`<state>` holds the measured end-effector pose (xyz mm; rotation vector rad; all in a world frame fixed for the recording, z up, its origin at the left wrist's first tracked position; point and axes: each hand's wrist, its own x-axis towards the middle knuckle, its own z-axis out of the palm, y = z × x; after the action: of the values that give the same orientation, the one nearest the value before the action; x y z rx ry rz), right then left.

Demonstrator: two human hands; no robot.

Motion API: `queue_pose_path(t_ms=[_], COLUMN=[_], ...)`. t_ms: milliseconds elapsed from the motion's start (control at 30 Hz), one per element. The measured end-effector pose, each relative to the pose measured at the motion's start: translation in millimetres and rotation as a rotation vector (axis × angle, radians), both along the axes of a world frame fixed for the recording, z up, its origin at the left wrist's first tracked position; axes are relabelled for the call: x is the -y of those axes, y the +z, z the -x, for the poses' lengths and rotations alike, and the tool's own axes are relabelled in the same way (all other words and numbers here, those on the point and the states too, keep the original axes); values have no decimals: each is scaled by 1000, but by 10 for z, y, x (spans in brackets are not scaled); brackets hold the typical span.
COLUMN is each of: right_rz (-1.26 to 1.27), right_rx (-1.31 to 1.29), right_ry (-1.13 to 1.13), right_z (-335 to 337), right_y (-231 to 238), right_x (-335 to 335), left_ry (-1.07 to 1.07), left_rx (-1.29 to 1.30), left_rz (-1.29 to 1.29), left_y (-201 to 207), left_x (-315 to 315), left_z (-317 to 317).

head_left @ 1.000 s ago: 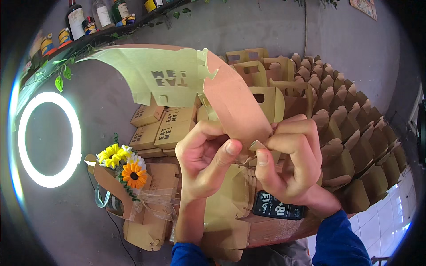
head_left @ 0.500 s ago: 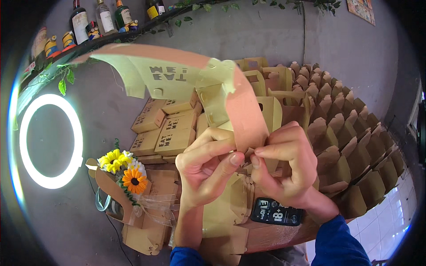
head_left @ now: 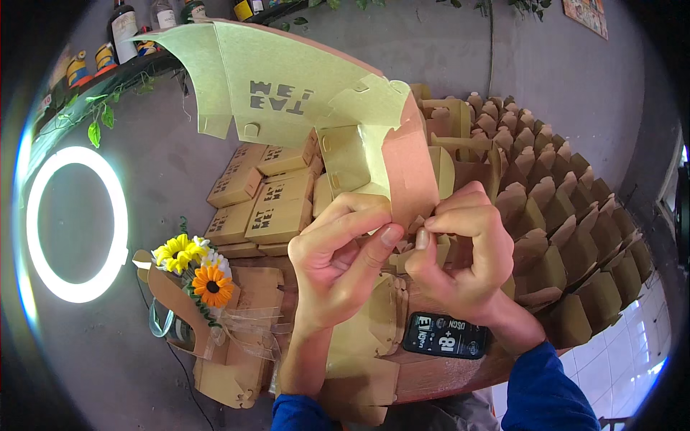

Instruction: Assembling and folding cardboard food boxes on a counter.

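A partly folded brown cardboard box (head_left: 410, 172) hangs in the air in front of me, its long lid raised and stretching to the upper left. Dark printing shows upside down on the lid's inner face. My left hand (head_left: 336, 266) pinches the box's lower near edge between thumb and forefinger. Close beside it, my right hand (head_left: 467, 255) has its fingertips closed on the right side of that same edge, by a small flap. Fingers hide part of the corner there. Under my hands lie flat, unfolded cardboard blanks (head_left: 359, 370) and a dark phone (head_left: 445, 336) on the reddish table.
Closed printed boxes (head_left: 280, 215) are stacked behind on the left. Many open cardboard trays (head_left: 575, 237) fill the right side. Artificial flowers (head_left: 212, 285) and more flat cardboard (head_left: 226, 381) lie at left, near a glowing ring light (head_left: 121, 226). Bottles (head_left: 123, 32) stand on a wall shelf.
The box has tilted, so its lid stands higher and more of the inside shows. Both hands keep their pinch at the near edge, almost in the same place. The view has shifted slightly.
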<state>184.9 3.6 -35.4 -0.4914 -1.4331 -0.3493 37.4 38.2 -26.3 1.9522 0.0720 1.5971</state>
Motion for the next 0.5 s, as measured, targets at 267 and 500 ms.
queue_pose_path(t_ms=[267,500], right_rz=[14,123], right_rx=[93,157], right_ry=[31,148], right_z=[16,-25], right_y=[-4,56], right_x=[24,92], left_ry=[-76,-33], left_rx=[-34,-40], left_rz=[59,47], left_y=[48,65], left_x=[-1,21], left_z=[114,203])
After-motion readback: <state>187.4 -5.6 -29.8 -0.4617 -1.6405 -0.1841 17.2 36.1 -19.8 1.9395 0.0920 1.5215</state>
